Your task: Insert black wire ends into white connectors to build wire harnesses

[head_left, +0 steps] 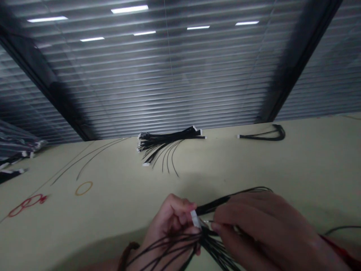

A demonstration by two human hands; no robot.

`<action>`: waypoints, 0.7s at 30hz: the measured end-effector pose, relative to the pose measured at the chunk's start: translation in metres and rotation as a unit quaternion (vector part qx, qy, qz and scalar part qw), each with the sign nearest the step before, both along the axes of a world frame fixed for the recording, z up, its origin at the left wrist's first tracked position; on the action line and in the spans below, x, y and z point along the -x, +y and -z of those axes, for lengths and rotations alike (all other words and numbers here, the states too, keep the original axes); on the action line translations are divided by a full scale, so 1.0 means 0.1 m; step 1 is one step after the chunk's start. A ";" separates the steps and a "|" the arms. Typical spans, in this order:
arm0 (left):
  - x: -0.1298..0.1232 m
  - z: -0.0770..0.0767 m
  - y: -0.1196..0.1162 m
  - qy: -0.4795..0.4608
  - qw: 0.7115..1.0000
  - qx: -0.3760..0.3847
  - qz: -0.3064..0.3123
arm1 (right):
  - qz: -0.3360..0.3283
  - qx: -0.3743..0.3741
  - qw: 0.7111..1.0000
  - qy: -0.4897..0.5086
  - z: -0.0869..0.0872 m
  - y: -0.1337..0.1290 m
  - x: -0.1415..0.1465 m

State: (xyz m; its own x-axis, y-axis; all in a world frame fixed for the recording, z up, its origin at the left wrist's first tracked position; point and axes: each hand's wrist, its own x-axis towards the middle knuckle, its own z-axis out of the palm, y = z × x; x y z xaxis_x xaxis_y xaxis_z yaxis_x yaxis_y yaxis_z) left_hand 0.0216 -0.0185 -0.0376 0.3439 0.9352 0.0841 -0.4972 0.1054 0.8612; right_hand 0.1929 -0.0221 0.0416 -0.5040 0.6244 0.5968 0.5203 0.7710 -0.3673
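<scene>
In the head view, the left hand point(172, 222) is closed on a white connector point(195, 219), pinched between thumb and fingers low in the middle of the view, above the pale table point(113, 210). Black wires point(217, 250) fan out around the connector and over the left wrist. The right hand point(262, 222), beside it, pinches the end of a thin dark wire point(209, 221) with its metal tip near the connector. Farther back lies a bundle of black cables point(169, 139) with white ends, and to its right a bent black cable point(262, 137). A yellow ring point(84, 188) and a red loop point(26, 205) lie at the left.
</scene>
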 end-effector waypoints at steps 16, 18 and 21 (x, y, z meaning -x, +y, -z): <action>0.11 -0.02 0.00 0.009 0.992 -0.105 0.067 | 0.015 -0.061 0.998 -0.029 0.10 -0.01 0.04; 0.13 -0.03 0.00 0.029 0.992 -0.111 0.058 | 0.006 -0.073 0.997 -0.028 0.11 -0.01 0.05; 0.13 -0.04 0.00 0.044 0.992 -0.103 0.060 | 0.002 -0.065 0.997 -0.051 0.15 -0.01 0.03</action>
